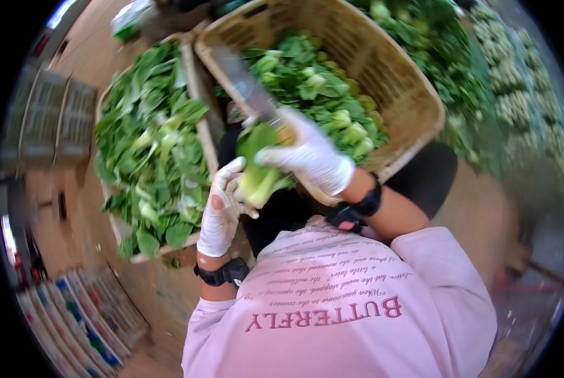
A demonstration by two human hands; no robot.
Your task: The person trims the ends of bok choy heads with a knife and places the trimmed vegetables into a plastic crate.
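Observation:
A green-and-white head of bok choy [257,170] is held between my two hands, its leaves up and its pale base toward me. My left hand [218,211], in a white glove, curls its fingers about the base from the left. My right hand [310,154], gloved too, is closed round the yellowish handle of a knife [247,85]. The broad blade, blurred, points away and to the left, over the edge of the right-hand crate. My right thumb lies against the bok choy. The fingers of my right hand behind the handle are partly hidden.
At the left a crate [205,142] is heaped with loose leafy bok choy. Ahead, a larger yellow plastic crate [398,82] holds more heads. Leafy greens [433,57] and rows of pale-based bunches [512,75] lie at the far right. Stacked crates [46,113] stand far left.

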